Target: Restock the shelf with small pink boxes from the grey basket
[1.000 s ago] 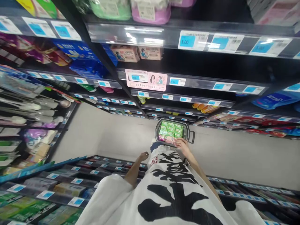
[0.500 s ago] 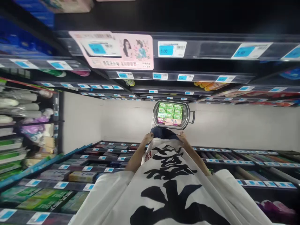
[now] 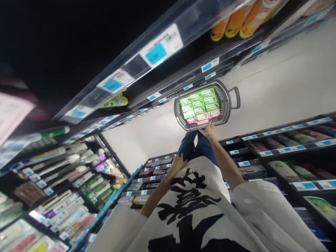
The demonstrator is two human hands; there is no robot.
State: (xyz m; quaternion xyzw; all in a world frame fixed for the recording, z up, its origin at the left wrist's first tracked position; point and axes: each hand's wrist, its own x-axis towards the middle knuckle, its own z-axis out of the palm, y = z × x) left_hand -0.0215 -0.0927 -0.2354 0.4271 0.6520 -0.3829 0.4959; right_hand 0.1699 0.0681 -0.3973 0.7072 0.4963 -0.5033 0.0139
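A dark grey shopping basket (image 3: 226, 105) stands on the floor beyond my knees. Inside it lie rows of green-and-white packs (image 3: 198, 102), with a few pink packs (image 3: 214, 114) along the near side. My right hand (image 3: 208, 130) is at the basket's near rim, fingers apart and nothing seen in them; whether they touch the rim or a pink pack I cannot tell. Lower and to the left, my left hand (image 3: 179, 162) rests on the leg of my dark blue trousers (image 3: 186, 145). Its fingers lie flat on the cloth.
Shelves with price tags (image 3: 161, 47) cross close overhead, with orange bottles (image 3: 250, 21) at upper right. Another shelf unit (image 3: 283, 147) runs behind me on both sides. Packaged goods hang on a rack (image 3: 86, 182) at left. Pale floor (image 3: 278, 80) extends to the right.
My view has tilted and come lower, so the basket appears larger. My right hand has moved from the trousers to the basket's rim; my left hand has shifted onto the trouser leg.
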